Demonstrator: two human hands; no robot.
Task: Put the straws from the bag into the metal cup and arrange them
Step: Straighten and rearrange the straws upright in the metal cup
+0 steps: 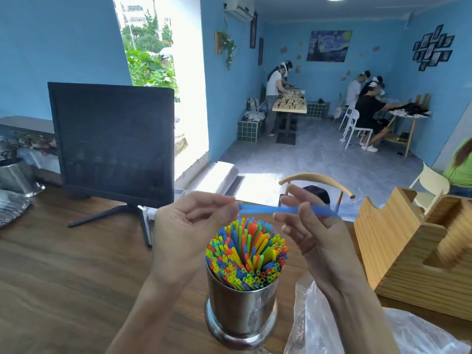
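A shiny metal cup (241,311) stands on the wooden table near the front edge, packed with several upright straws (246,254) in red, yellow, green and blue. Above it a single blue straw (265,209) lies level and blurred. My left hand (186,231) pinches its left end with the fingertips. My right hand (310,233) holds it nearer the middle between thumb and fingers, palm turned toward me. The clear plastic bag (339,325) lies crumpled at the lower right, beside the cup; I cannot see any straws in it.
A dark monitor (112,139) on a stand sits at the back left of the wooden table (63,277). A wooden holder box (408,251) stands at the right. Metal vessels (15,175) sit at the far left. A chair back (316,181) rises behind the table; people work across the room.
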